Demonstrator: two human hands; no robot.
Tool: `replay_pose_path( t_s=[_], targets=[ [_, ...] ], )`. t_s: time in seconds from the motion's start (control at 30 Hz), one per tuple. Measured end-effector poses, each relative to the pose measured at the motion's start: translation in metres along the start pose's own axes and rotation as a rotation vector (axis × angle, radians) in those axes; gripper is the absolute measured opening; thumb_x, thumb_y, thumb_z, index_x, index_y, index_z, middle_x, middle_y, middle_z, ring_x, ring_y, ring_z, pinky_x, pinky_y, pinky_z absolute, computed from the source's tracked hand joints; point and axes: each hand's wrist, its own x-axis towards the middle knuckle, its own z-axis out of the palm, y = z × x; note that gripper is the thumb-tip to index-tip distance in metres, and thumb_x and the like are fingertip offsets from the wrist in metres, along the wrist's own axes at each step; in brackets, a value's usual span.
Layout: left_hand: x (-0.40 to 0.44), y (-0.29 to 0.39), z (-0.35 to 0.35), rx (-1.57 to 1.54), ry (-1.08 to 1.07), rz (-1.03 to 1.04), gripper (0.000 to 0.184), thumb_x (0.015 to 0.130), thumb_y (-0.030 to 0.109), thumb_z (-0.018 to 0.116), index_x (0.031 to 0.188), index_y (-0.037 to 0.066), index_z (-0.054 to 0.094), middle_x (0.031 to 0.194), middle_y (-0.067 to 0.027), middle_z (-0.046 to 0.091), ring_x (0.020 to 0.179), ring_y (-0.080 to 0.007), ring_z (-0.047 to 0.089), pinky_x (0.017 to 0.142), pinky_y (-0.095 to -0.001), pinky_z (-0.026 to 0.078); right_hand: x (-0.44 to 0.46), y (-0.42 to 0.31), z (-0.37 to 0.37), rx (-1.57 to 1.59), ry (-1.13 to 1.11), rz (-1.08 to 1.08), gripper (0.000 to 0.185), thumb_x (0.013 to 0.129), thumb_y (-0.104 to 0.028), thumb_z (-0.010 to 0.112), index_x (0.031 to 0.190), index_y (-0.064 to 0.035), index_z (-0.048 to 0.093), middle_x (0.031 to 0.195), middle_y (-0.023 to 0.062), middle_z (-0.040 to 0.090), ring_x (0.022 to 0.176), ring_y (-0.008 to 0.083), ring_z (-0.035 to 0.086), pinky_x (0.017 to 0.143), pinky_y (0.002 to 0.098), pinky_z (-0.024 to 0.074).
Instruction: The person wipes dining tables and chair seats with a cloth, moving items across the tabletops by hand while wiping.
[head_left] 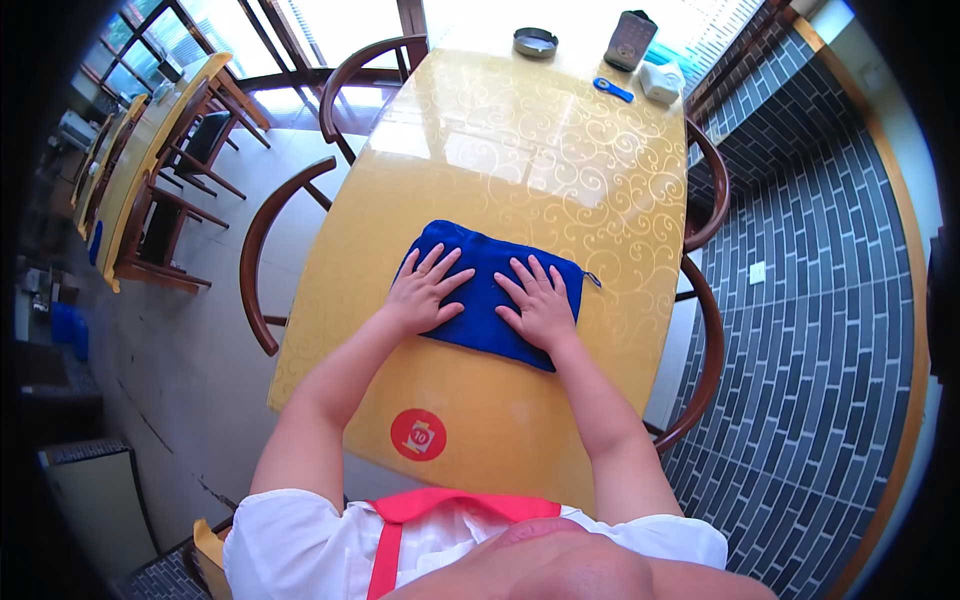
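A blue cloth, folded into a rough rectangle with a small hanging loop at its right corner, lies on the yellow patterned tabletop. On its left part my left hand rests palm down, fingers spread. My right hand lies flat on the right part, fingers also apart. Both hands touch the cloth from above without gripping it. Between them the middle of the cloth shows.
A round red sticker marked 10 is near the table's front. Toward the far edge stand an ashtray, a dark sign holder, a blue bottle opener-like object and a white tissue box. Wooden chairs flank the table.
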Motion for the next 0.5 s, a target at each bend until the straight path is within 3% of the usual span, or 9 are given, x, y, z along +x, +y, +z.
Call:
replay_pose_path(
  t_s=[0.3,0.5],
  targets=[
    [0.165,-0.122,0.008,0.089,0.078,-0.076,0.056,0.090,0.051,0.051,0.143,0.034,0.043,0.154,-0.0035,0.032,0.144,-0.0272,0.024,0.117,-0.0486,0.013,0.196,0.086,0.001,-0.036,0.044,-0.004,0.056,0.092,-0.056,0.045,0.143,-0.0324,0.043,0.154,0.0015,0.032,0.145,0.0228,0.021,0.117,0.0473,0.0131],
    [0.178,-0.157,0.010,0.140,0.055,-0.165,0.055,0.093,0.049,0.046,0.146,0.034,0.038,0.156,-0.0007,0.030,0.145,-0.0236,0.023,0.117,-0.0466,0.013,0.255,0.090,0.004,-0.108,0.024,-0.003,0.055,0.093,-0.059,0.040,0.144,-0.0359,0.040,0.155,0.0001,0.029,0.145,0.0217,0.021,0.117,0.0483,0.0132]
  ],
)
